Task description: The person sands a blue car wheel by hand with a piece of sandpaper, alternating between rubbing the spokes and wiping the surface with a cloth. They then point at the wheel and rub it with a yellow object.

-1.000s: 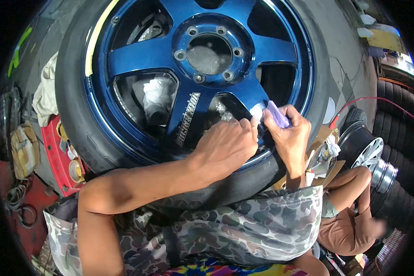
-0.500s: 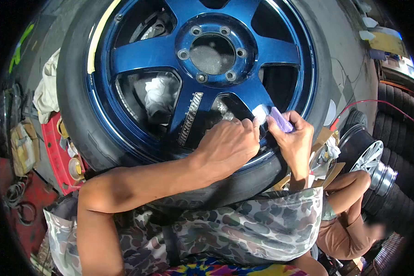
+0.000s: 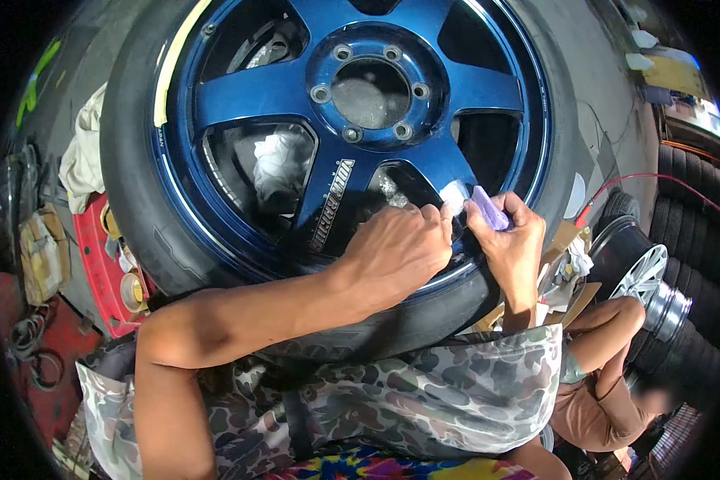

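R hand (image 3: 514, 232) is clamping a small purple piece (image 3: 490, 210) btwn thumb & fingers, w/ its edge sitting just beside a white patch (image 3: 456, 194) near the outer end of a blue spoke (image 3: 434, 156). L hand (image 3: 400, 246) is lying over the lower rim, fingers curled & bunched together, one fingertip reaching the lower edge of the patch (can't tell if they're pinching anything, the back of the hand is hiding it). Both hands are working v. close together.

The blue wheel (image 3: 256, 94) is filling the upper middle of the view, face toward the camera, w/ a blk tyre (image 3: 132, 160) around it. Yellow tape (image 3: 172, 68) is running along the upper L edge of the rim, white lettering (image 3: 334, 204) is showing on the lower L spoke, & a crumpled white cloth (image 3: 276, 168) is showing thru the opening next to it.

Off to the L, a red tray (image 3: 96, 260) is holding a tape roll (image 3: 132, 292) & other bits. Far R, another person (image 3: 604, 412) is sitting low nr a silver wheel (image 3: 640, 276), w/ stacked tyres (image 3: 680, 208) standing behind.
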Motion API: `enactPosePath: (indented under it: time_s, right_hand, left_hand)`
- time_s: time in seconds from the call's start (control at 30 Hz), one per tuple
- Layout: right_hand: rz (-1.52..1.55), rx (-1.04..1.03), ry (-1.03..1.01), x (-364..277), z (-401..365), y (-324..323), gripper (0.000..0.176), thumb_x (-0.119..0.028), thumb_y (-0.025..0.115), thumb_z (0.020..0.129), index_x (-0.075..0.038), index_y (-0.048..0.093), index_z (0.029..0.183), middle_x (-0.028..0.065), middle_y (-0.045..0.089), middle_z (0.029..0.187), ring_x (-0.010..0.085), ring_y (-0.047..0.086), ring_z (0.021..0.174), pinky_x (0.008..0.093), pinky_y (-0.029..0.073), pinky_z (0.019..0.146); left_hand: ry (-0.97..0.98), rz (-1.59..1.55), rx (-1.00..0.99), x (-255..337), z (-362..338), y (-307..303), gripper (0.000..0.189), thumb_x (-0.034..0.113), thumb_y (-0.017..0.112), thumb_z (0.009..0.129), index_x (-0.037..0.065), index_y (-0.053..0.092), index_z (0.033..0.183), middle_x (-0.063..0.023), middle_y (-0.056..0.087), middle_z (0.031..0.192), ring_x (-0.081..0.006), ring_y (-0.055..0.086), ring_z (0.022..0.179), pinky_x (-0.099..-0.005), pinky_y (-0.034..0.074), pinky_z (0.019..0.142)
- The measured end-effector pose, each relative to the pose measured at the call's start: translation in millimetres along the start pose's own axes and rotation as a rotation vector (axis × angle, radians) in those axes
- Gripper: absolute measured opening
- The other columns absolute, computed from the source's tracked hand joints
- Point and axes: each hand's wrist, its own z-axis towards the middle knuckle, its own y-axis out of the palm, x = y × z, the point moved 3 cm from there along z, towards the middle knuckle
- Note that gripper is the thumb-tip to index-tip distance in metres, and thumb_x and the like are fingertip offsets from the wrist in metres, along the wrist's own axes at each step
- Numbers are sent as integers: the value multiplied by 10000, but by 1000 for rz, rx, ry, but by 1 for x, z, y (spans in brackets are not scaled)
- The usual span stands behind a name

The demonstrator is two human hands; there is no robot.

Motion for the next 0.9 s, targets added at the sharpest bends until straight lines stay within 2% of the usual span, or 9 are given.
enactPosePath:
  time_s: [0.07,0.13,0.17,0.2,0.27,0.4,0.47,0.53,0.9]
  right_hand:
    - [-1,13,-10,2,2,3,283,-209,870,871,24,710,850,131,632,658,108,528,627,346,503,620]
    - [42,59,-4,-1,4,6,278,-206,873,863,23,716,853,127,620,648,109,529,623,348,505,616]
    - [54,27,15,2,3,6,325,-218,888,875,4,663,798,1,541,659,60,457,683,287,440,603]
    - [56,26,14,2,2,4,325,-218,888,875,4,663,798,1,541,659,60,457,683,287,440,603]
    - [17,-22,0,1,2,3,281,-211,871,865,25,719,856,118,610,649,103,523,630,339,500,620]
    - [62,49,9,-3,5,8,278,-207,872,869,24,718,846,114,619,647,101,526,624,341,499,611]
    - [47,7,15,0,2,5,273,-205,867,878,24,721,850,113,622,647,101,522,625,339,498,611]
    - [68,-39,16,3,1,5,310,-216,880,890,8,681,812,-17,563,678,56,471,691,281,446,618]
    - [59,47,11,-2,4,10,327,-222,884,874,9,664,803,4,556,662,57,468,680,284,444,607]
  left_hand:
    - [-7,6,-4,1,-1,2,300,39,701,898,-116,695,1155,-109,688,819,-223,741,761,-342,598,612]
    - [-11,70,-100,1,-1,7,416,275,660,1046,-63,650,1287,-103,686,862,-238,744,765,-356,609,630]
    - [-10,74,-102,-1,-1,6,416,275,660,1046,-63,650,1287,-103,686,862,-238,744,765,-356,609,630]
    - [-15,63,-104,-2,-1,5,421,274,661,1044,-65,648,1294,-103,686,862,-237,744,765,-356,608,629]
    - [-25,48,-101,-3,-1,5,427,273,662,1043,-67,646,1300,-102,686,862,-235,744,764,-355,608,628]
    - [-6,63,-109,0,-2,7,434,266,664,1041,-72,646,1313,-101,685,866,-233,743,764,-355,606,627]
    - [-1,62,-109,-1,-2,6,438,266,666,1040,-73,647,1316,-101,684,868,-232,743,766,-355,605,626]
    - [-12,69,-84,-1,-3,5,447,273,671,1035,-72,652,1317,-99,684,868,-232,744,770,-354,603,629]
    - [-6,46,-112,-2,-4,6,443,258,663,1038,-74,651,1332,-110,693,878,-240,747,782,-352,607,642]
